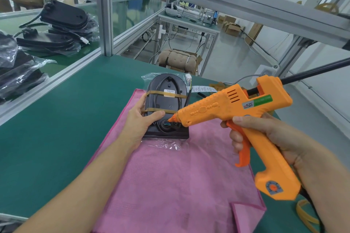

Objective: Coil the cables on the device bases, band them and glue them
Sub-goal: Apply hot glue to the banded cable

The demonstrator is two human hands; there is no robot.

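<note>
Currently, item 1: black oval plastic device base (166, 104), lying on pink woven cloth (170, 176) atop green bench (56, 119), partly in clear plastic bag. Black cable (158, 91) coiled on base, held by two tan rubber bands (164, 93) across it. Item 2: left hand (141, 119), fingers curled round base's left edge, thumb pressing on top. Item 3: right hand (265, 134), gripping orange hot-glue gun (236, 119), finger on trigger; nozzle at wire opening near base's near end. Step, by my read: gluing; coil + banding done. Next calls for steady squeeze, nozzle kept on wires. Misc: more bagged black bases (56, 30) stacked far left.
</note>
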